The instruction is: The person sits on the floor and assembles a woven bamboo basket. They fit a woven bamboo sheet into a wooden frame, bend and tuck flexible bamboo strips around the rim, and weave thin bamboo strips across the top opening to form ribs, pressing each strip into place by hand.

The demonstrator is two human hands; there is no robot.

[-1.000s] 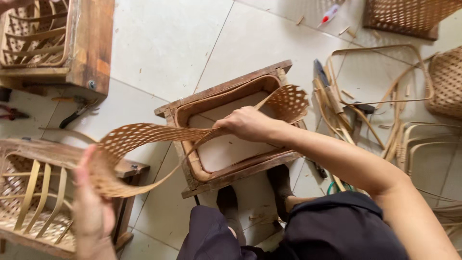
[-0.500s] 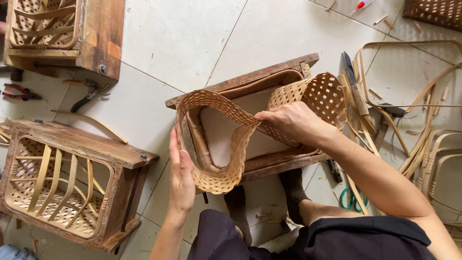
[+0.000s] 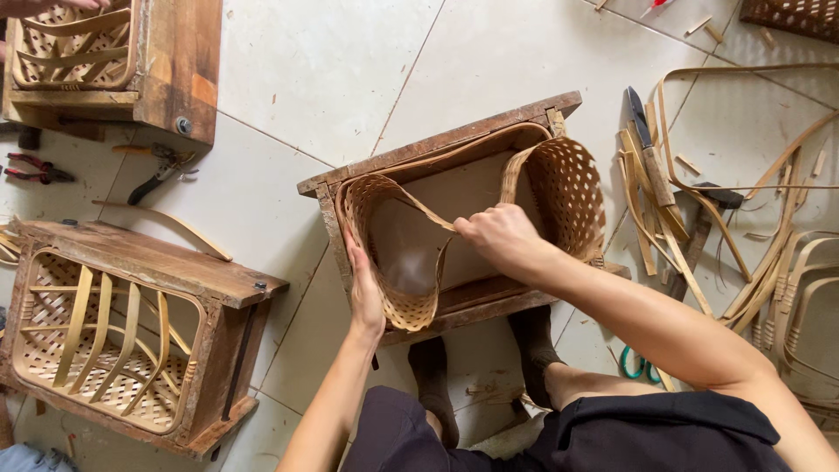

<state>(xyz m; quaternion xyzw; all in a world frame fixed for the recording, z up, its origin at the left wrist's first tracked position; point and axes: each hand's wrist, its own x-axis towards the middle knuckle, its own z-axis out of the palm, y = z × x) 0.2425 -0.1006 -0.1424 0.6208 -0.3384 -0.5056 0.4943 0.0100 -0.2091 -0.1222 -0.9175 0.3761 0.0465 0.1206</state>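
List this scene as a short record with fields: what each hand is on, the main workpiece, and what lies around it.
left hand: presses the outer left side of the woven strip
right hand: grips the strip's upper edge near the middle
woven strip: openwork band, bent into a loop inside the frame
wooden frame: open box on the tiled floor, between the person's feet
second frame: to the left, holds a woven basket with upright slats
knife: lies right of the wooden frame
bamboo strips: loose, at the right
pliers: red-handled, far left

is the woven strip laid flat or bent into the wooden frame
Bent: the tan open-weave cane strip curves around inside the brown rectangular wooden frame, with the left hand and right hand on it.
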